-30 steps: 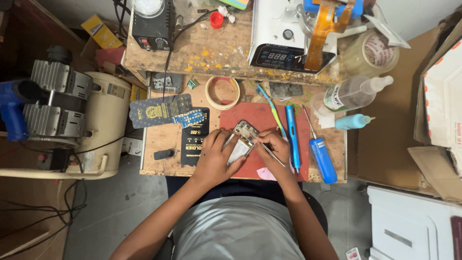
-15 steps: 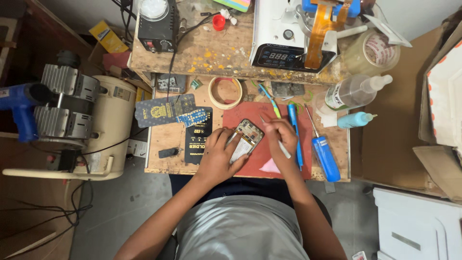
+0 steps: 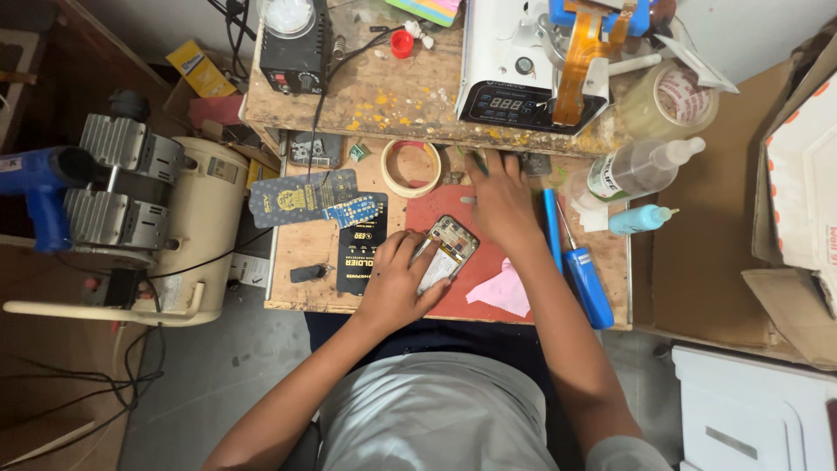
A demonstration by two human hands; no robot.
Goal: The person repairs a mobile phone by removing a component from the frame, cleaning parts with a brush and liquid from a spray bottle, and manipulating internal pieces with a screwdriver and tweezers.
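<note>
A person sits at a small wooden table (image 3: 309,253) and looks down at it. The left hand (image 3: 397,283) rests near the front edge of the table. Its fingers are curled around an opened phone (image 3: 446,251) and hold it by its left side. The phone lies tilted on a red mat (image 3: 436,209), close to the middle of the table, with its inside parts showing.

The right hand (image 3: 499,196) is stretched out toward the back edge of the table, past the phone. It lies flat with the fingers a little apart, and the fingertips touch some small dark things under the raised shelf (image 3: 392,100). I cannot tell if it holds anything.

Just right of that hand lie a thin blue tool (image 3: 551,228) and a blue screwdriver (image 3: 586,277), side by side. A pink paper scrap (image 3: 503,292) sits on the mat near the front edge, under the right arm. A roll of tape (image 3: 411,167) lies at the back, left of the right hand. Dark blue cards (image 3: 301,199) and a black packet (image 3: 359,244) cover the left side of the table.

At the right edge stand a clear spray bottle (image 3: 636,167) and a small blue bottle (image 3: 636,219). On the shelf behind are a black box with a knob (image 3: 295,52) and a white machine with a screen (image 3: 514,74). On the floor to the left sits a cream air pump (image 3: 187,227).
</note>
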